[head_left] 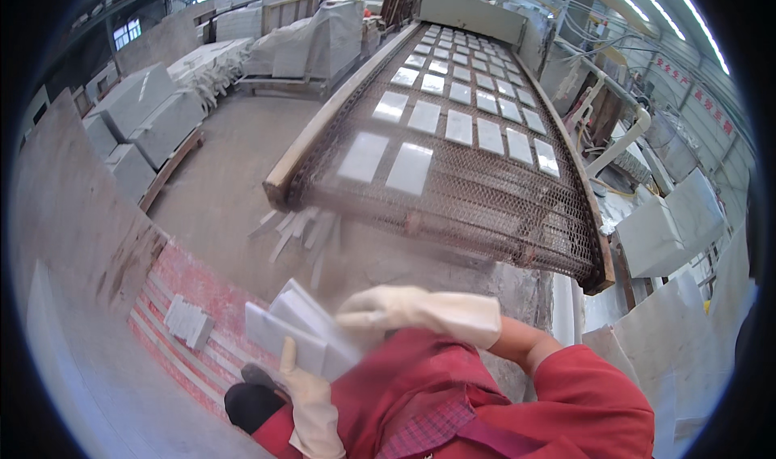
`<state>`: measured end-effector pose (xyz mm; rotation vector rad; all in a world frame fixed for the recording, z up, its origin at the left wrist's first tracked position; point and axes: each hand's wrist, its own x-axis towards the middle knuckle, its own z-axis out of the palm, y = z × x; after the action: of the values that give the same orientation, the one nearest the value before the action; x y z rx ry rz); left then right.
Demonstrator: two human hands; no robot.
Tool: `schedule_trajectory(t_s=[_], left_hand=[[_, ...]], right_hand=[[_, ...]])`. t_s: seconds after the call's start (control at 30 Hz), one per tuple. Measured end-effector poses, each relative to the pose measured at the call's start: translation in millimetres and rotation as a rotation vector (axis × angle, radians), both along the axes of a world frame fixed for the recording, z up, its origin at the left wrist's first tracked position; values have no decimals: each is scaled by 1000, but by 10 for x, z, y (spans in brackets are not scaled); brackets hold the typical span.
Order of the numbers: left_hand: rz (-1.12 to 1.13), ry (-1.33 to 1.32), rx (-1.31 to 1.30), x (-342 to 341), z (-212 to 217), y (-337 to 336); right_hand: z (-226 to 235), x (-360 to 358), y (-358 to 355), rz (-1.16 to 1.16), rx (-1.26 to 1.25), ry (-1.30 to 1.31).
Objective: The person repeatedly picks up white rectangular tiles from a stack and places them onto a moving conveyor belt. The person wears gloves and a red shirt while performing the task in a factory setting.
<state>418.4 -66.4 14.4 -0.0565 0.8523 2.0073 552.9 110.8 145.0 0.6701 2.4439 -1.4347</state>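
Observation:
My left hand [309, 390], in a cream rubber glove, grips white rectangular tiles [279, 338] low in front of me, its thumb lying across the front face. Another white tile [303, 309] fans out at an angle behind the front one, and its right side is blurred. My right hand [384, 307], gloved alike, is closed at that blurred edge; some of its fingers are hidden or smeared. Beyond, a wire-mesh conveyor [501, 204] carries rows of shiny white tiles [411, 168].
Left of me, a small tile stack [188, 321] sits on a red slatted surface [174, 277]. Broken strips [295, 228] lie on the floor by the conveyor's wooden side rail [323, 127]. Wrapped stone blocks [149, 111] stand at left; more white slabs [675, 220] stand at right.

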Motion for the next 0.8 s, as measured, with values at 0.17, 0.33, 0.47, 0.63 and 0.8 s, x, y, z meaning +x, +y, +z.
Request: schedule_trajectory(t_s=[0.17,0.33,0.47,0.63,0.8], left_hand=[[-70,166,42,24,-137,-39],[-95,141,79,38,-63,-28],[-93,4,154,97,66,26],[11,-50,-23,84,47,39],[89,-91,-80,-142,-143,46]], right_hand=[[-350,-155,-342,-276,-278,126],[-372,-110,-377,-388,-257,186],[-363,-70,-475,-548,-161,161],[-328,74,-163,-874,81,326],[-25,448,881,-1299,34,458]])
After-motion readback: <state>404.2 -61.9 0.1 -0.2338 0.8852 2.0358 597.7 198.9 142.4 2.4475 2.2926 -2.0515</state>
